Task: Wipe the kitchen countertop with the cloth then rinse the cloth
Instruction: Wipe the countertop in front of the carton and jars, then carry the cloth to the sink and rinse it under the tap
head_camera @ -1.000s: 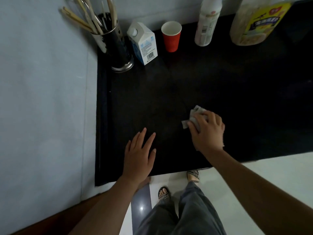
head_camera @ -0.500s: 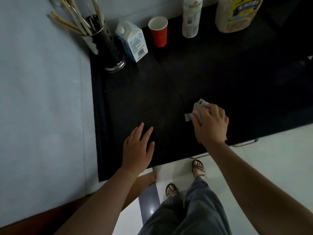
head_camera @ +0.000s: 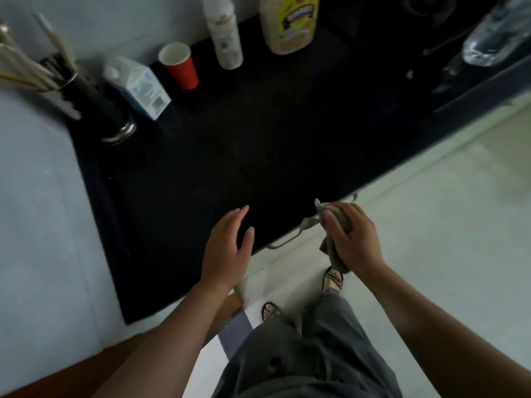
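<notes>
Black matte countertop (head_camera: 258,156), pale wall (head_camera: 37,196) at 9 o'clock, light tiled floor (head_camera: 431,225) at 4 o'clock. Near: left hand (head_camera: 227,248) over the counter's front edge, fingers straight and close together, thumb apart; contact unclear. Right hand (head_camera: 352,237) at 4 o'clock, just off the edge, fingers curled round crumpled grey cloth (head_camera: 334,258). The cloth's long axis runs 11 to 5, top tip pointing to 11, tail hanging. Far, 10 to 1: dark utensil holder (head_camera: 94,107), white-blue carton (head_camera: 138,87), red paper cup (head_camera: 179,66), white bottle (head_camera: 225,38), yellow-labelled jug (head_camera: 290,24).

Crumpled grey cloth (head_camera: 330,248) hangs just off the black countertop's (head_camera: 230,168) front edge.
</notes>
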{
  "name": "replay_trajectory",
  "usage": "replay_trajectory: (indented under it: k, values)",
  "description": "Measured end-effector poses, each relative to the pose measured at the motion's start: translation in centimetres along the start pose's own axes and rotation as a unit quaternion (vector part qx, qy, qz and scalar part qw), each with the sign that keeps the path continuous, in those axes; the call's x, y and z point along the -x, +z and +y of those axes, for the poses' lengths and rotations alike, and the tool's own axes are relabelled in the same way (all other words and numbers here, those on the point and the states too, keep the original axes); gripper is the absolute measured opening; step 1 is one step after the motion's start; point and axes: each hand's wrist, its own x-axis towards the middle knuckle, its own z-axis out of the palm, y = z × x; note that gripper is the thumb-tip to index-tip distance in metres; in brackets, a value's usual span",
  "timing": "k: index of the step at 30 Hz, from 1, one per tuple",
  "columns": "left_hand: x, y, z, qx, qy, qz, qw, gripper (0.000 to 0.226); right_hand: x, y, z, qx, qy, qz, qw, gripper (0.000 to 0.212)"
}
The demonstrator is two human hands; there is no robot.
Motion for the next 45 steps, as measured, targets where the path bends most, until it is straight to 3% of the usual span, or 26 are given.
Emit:
replay_trajectory:
  k: [6, 9, 15, 22, 27, 35, 45]
  values:
    - [0.3, 2.4, 5.8, 0.159, -0.046, -0.133, 0.977, 0.027, 7.1, -8.2, 3.4, -0.143, 0.178, 0.08, 0.97, 0.021]
    - [-0.6, 4.2, 9.3, 0.165, -0.035, -0.185, 0.968, 0.018, 9.6, -12.2, 5.0, -0.192, 0.229, 0.138, 0.944, 0.024]
    - [-4.0, 12.6, 19.8, 0.137, 0.026, -0.274, 0.952, 0.029, 10.7, -21.4, 9.3, -0.218, 0.259, 0.251, 0.907, 0.026]
    - [-7.5, 26.9, 35.5, 0.132, 0.086, -0.351, 0.923, 0.023, 11.2, -34.4, 16.7, -0.195, 0.268, 0.359, 0.873, 0.025]
    - [-10.2, 33.3, 43.1, 0.097, 0.139, -0.416, 0.893, 0.024, 11.8, -40.3, 21.1, -0.185, 0.304, 0.41, 0.84, 0.022]
    - [-19.6, 43.8, 54.7, 0.056, 0.185, -0.458, 0.868, 0.023, 2.3, -49.3, 28.0, -0.197, 0.306, 0.48, 0.798, 0.022]
    - [-35.3, 53.3, 75.5, 0.052, 0.271, -0.466, 0.84, 0.029, -16.3, -68.9, 33.2, -0.188, 0.246, 0.545, 0.779, 0.023]
